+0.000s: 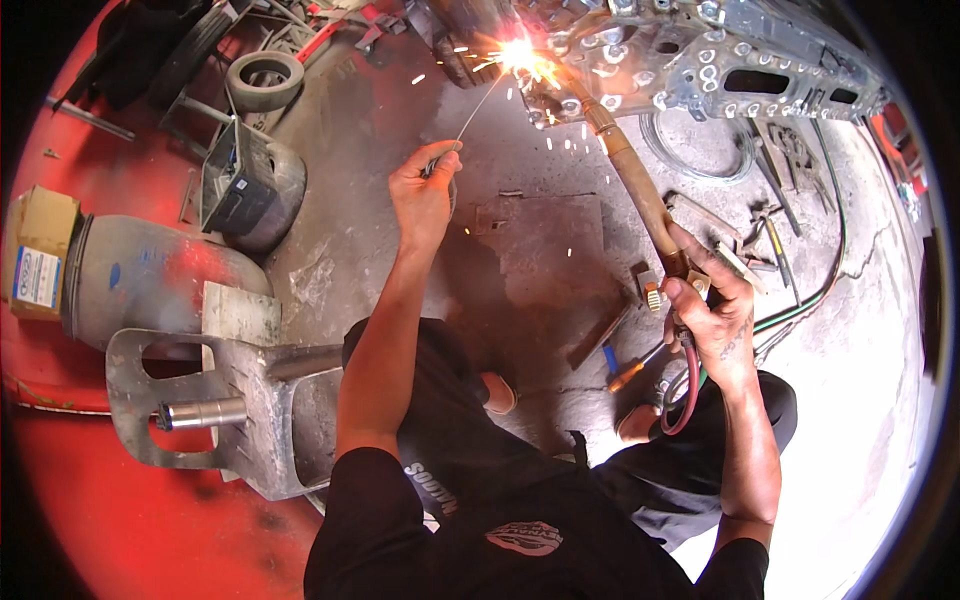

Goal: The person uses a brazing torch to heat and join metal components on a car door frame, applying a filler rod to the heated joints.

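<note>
Hands: well apart. Left hand [425, 195] closed, thumb against fingers, pinching a thin wire [478, 112] that runs up and away to the bright point. Right hand [715, 305] wrapped around the base of a long torch [640, 185], thumb beside a brass valve knob [654, 298]; torch leans up and to the left, tip at the same bright point.

Work point: a white-orange glow [518, 55] at the near left end of a bare metal panel [680, 75], top of view, sparks flying around it. The panel carries holes and many round pale marks; cannot tell whether these belong to the present work.

Progress (judged): heating is under way, torch lit and wire fed to the spot, so mid-step. A length of wire remains between fingers and glow. The glare hides the seam; how much is joined cannot be read, and this spot at least looks unfinished.

Surroundings: red hose [690, 390] looping below the right hand. On the floor, a wire coil [703, 176] below the panel and an orange-handled screwdriver [628, 377] near the feet. Left side: tyre [264, 80], black bin [238, 178], large cylinder [160, 270], cardboard box [45, 235].
</note>
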The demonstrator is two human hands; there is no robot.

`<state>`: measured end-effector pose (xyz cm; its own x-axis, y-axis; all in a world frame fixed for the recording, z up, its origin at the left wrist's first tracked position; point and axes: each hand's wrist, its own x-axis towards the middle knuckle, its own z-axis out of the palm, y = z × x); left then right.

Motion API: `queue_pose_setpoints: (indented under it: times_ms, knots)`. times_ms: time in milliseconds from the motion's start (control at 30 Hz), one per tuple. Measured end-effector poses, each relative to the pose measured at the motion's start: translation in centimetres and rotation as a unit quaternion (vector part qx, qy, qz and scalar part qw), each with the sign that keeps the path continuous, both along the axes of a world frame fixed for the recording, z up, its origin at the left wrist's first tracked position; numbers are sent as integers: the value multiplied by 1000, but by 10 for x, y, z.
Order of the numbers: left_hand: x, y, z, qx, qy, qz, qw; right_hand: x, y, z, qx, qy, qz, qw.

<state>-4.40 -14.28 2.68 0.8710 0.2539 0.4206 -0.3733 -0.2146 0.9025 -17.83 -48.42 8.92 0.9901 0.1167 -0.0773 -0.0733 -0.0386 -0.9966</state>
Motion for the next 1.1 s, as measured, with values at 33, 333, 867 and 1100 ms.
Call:
queue_pose_setpoints:
  times_ms: [33,333,867,1100]
  knots:
    - [-2,-1,2,-25,24,-8,999,0,0,-1,0,0,0,1000]
    - [-3,-2,4,-19,23,-2,1000,0,0,-2,-2,0,0,1000]
    - [1,0,-1,12,-3,4,1000,1,-1,-2,-1,2,-1,1000]
    - [-2,-2,2,-8,12,1,1000,1,-1,-5,6,-4,-1,1000]
